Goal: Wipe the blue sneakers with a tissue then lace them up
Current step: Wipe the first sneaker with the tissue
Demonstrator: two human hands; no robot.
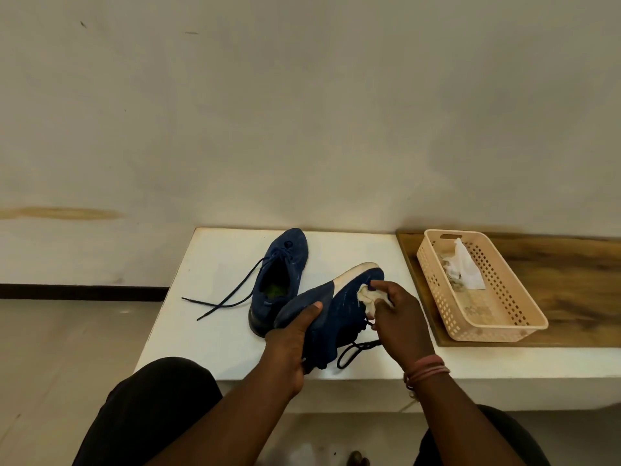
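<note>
From the head view, you have a white table (208,331) in front of you, pushed against a pale wall (302,112), and to its right a wooden board (571,297) carries a beige perforated basket (504,327) with crumpled white tissues (465,270) lying in its far end. A pink band (426,368) sits on your right wrist, and your dark-clad knees show at the near edge. Nothing stands between you and the shoes. Your left hand (289,344) grips the heel end of the near sneaker (336,307), thumb laid along its side and fingers curled beneath, tilting it so its white toe rim points far and right. Your right hand (400,317) pinches a balled tissue (368,295) against the blue upper near the toe, fingers closed on it. Its dark lace hangs loose below your right hand. The other sneaker (285,264) lies on the table just beyond, toe pointing far, touching the held one, its laces (228,294) trailing left, untied.
</note>
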